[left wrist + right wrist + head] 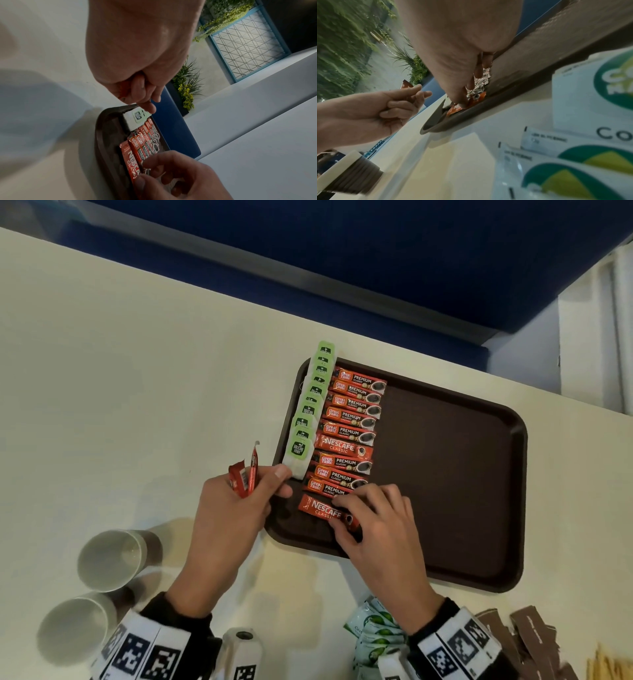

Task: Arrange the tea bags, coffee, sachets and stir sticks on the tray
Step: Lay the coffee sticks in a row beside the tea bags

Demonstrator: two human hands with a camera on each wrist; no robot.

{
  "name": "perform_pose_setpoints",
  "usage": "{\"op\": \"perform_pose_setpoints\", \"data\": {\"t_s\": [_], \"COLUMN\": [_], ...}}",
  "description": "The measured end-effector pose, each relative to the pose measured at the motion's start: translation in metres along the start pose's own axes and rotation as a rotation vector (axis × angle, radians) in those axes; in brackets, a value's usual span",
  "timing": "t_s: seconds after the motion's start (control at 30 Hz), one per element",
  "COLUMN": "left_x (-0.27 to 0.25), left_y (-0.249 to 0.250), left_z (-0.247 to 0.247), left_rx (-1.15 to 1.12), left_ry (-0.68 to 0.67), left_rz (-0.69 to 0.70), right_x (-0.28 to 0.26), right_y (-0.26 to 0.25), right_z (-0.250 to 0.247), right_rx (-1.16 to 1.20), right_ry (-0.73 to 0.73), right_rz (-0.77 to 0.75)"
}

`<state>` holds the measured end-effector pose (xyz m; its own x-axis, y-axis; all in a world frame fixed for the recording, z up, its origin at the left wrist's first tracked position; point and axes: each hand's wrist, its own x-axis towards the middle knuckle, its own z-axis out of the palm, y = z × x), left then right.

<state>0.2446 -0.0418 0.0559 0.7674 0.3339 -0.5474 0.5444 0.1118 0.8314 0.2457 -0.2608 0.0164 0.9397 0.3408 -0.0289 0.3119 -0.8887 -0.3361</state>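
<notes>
A dark brown tray (452, 474) lies on the pale table. Along its left edge runs a row of green-tagged tea bags (310, 405), and beside it a column of red coffee sticks (349, 433). My right hand (373, 518) pinches the nearest stick, a red Nescafe sachet (320, 508), flat on the tray floor at the column's near end; the same sachet (132, 165) shows in the left wrist view. My left hand (236, 508) hovers at the tray's left rim, curled round a few more red sachets (245, 474), its fingertip close to the nearest tea bag (137, 116).
Two paper cups (109, 559) lie on the table at the near left. Green-and-white sachets (373, 631) sit by my right wrist, brown sachets (520, 631) and pale stir sticks (609, 666) at the near right. The tray's right half (445, 508) holds nothing.
</notes>
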Motion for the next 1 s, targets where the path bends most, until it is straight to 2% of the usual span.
{"op": "perform_pose_setpoints", "data": {"t_s": [0.53, 0.73, 0.8, 0.9, 1.0], "left_x": [0.001, 0.001, 0.001, -0.003, -0.009], "left_y": [-0.003, -0.004, -0.003, -0.001, 0.003], "left_z": [-0.001, -0.001, -0.002, 0.001, 0.009], "left_rx": [-0.005, -0.002, 0.019, 0.086, 0.166], "left_ry": [0.005, -0.01, -0.057, -0.222, -0.405], "left_rz": [-0.015, -0.027, -0.037, -0.081, -0.103], "right_x": [0.009, 0.011, 0.012, 0.018, 0.028], "right_y": [0.003, 0.002, 0.001, -0.005, -0.018], "right_z": [0.0, -0.005, -0.009, -0.023, -0.045], "right_rx": [-0.017, 0.03, 0.132, 0.52, 0.961], "right_ry": [0.029, 0.019, 0.03, 0.023, -0.185], "right_rz": [-0.062, -0.034, 0.005, 0.18, 0.3]}}
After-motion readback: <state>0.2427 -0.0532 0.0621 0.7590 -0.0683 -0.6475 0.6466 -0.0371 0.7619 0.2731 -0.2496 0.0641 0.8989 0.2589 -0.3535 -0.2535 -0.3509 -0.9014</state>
